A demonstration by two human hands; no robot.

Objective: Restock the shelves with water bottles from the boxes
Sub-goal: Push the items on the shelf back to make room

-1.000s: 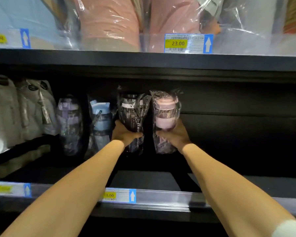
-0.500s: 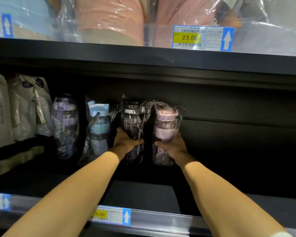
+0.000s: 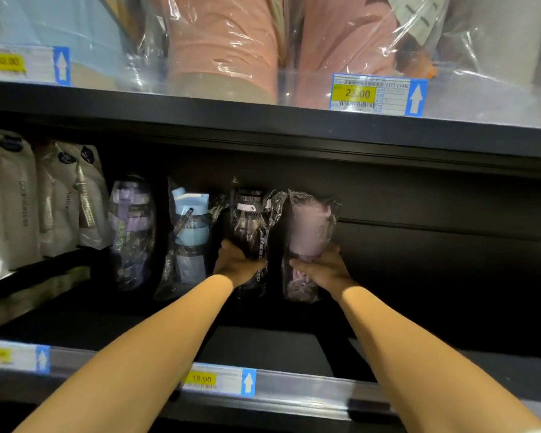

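Dark store shelving fills the view, and deep on the black shelf (image 3: pixel 263 342) two plastic-wrapped water bottles stand upright side by side, close to the back wall. The left hand (image 3: pixel 236 264) grips the black bottle (image 3: pixel 250 220) round its lower half, fingers curled on the wrapper. The right hand (image 3: pixel 322 270) holds the pink bottle (image 3: pixel 310 226) the same way, at three o'clock of the black one. I cannot tell whether the two wrappers touch.

At nine o'clock of the black bottle stands a blue bottle (image 3: pixel 191 232), and further along that line a purple bottle (image 3: pixel 132 226), both wrapped too. Past those, white pouches (image 3: pixel 13 198) sit on a raised ledge. At six o'clock, the front rail carries a price tag (image 3: pixel 219 379) reading 18.00. At twelve o'clock the upper shelf (image 3: pixel 263 126) bears pink wrapped rolls (image 3: pixel 225 42).
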